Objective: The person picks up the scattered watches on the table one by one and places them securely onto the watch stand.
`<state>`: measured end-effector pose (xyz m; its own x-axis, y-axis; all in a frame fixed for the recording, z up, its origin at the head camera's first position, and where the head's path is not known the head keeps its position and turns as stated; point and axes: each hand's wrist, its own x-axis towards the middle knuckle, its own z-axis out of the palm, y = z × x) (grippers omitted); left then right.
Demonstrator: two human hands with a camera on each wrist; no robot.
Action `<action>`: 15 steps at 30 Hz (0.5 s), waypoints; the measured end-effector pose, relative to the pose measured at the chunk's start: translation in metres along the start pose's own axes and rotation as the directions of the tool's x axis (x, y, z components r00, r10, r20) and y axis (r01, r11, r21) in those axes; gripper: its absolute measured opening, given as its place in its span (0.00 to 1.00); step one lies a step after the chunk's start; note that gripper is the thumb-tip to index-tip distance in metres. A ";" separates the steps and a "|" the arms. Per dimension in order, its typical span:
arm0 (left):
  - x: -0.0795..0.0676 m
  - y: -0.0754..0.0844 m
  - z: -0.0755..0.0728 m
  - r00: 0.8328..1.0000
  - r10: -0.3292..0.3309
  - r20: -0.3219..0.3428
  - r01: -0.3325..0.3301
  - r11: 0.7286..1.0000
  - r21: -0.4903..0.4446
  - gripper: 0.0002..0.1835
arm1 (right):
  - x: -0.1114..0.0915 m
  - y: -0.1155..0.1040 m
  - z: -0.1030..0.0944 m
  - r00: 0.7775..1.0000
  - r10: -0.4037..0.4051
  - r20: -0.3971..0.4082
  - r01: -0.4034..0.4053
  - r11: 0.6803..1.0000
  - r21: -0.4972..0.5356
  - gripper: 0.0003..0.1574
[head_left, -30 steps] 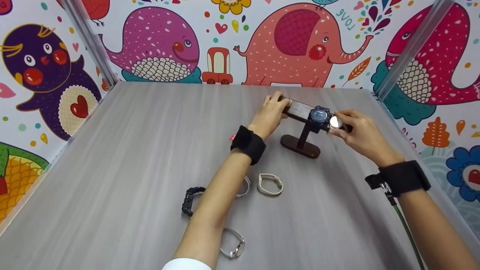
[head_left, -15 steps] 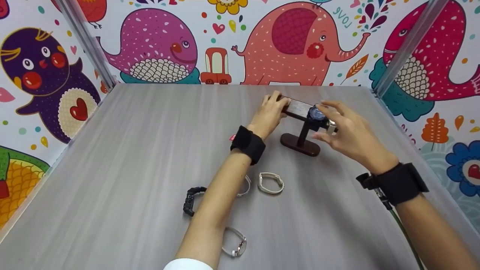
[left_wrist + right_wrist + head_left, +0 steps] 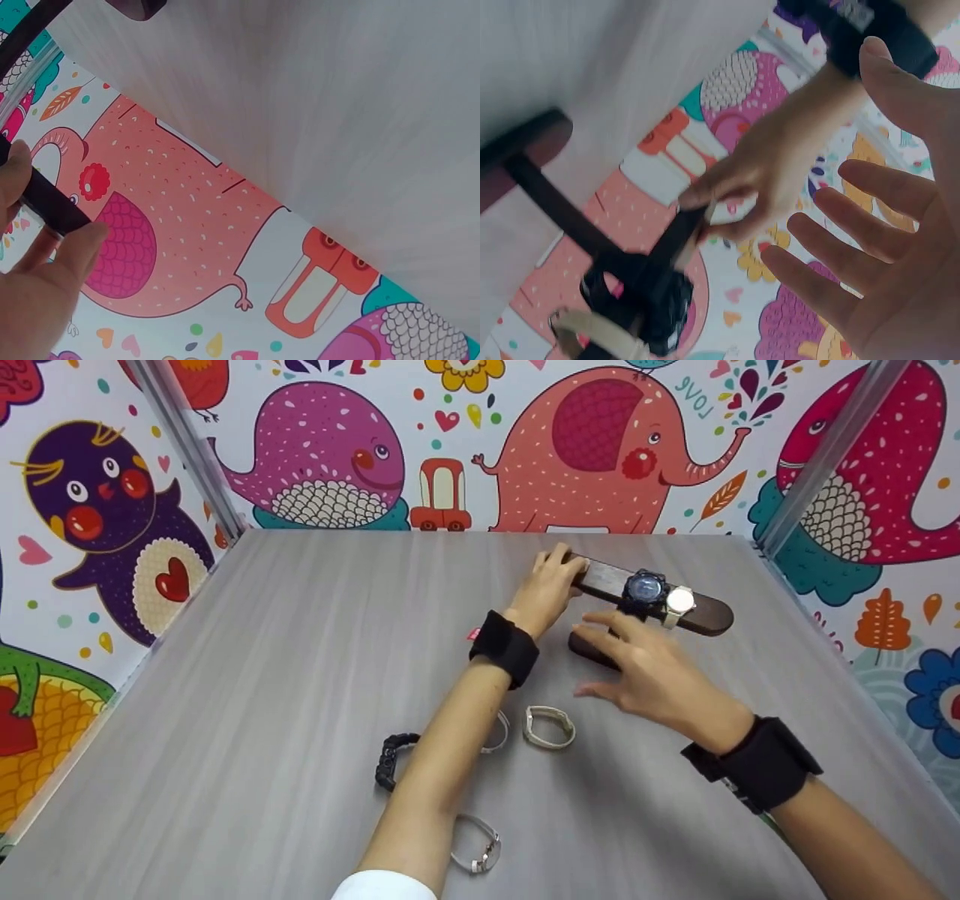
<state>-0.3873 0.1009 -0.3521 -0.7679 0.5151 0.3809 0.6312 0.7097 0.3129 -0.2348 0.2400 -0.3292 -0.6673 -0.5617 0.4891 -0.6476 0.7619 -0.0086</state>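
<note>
My left hand (image 3: pixel 547 589) grips the left end of the dark wooden watch stand's bar (image 3: pixel 602 579); in the left wrist view its thumb and fingers pinch the bar end (image 3: pixel 56 206). On the bar sit a chunky black watch (image 3: pixel 643 587) and, right beside it, a watch with a pale strap (image 3: pixel 679 601). My right hand (image 3: pixel 652 675) holds nothing, fingers spread, in front of the stand and partly hiding its post and base. The right wrist view shows the black watch (image 3: pixel 649 292) and the pale strap (image 3: pixel 592 330) around the bar, with the open right palm (image 3: pixel 900 255) alongside.
On the grey table (image 3: pixel 300 660) lie a cream watch (image 3: pixel 549 727), a black watch (image 3: pixel 388 761), a white-strapped watch (image 3: pixel 480 847) and a pale band (image 3: pixel 499 733), some partly behind the left forearm. Walls with cartoon animals (image 3: pixel 585 457) enclose the table's back and sides.
My right hand has let go of the pale-strapped watch at the bar's right part and moved left and toward me, its fingers spreading. The left hand keeps its grip on the bar end.
</note>
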 end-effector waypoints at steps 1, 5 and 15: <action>0.000 0.000 0.000 1.000 0.003 -0.003 -0.003 1.000 -0.001 0.16 | -0.001 -0.003 0.004 1.000 -0.007 0.007 0.007 1.000 0.001 0.47; 0.000 0.000 0.001 1.000 0.012 -0.003 -0.012 1.000 -0.006 0.15 | -0.007 -0.013 0.019 0.999 -0.028 0.042 0.028 1.000 0.008 0.48; -0.001 0.001 -0.002 0.999 -0.021 0.027 0.021 1.000 0.020 0.18 | -0.015 -0.025 0.059 0.989 -0.073 0.126 0.061 0.993 0.096 0.48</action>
<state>-0.3857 0.1000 -0.3508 -0.7839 0.5127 0.3501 0.6128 0.7296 0.3037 -0.2301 0.2107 -0.3877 -0.6590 -0.6524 0.3744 -0.7199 0.6913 -0.0626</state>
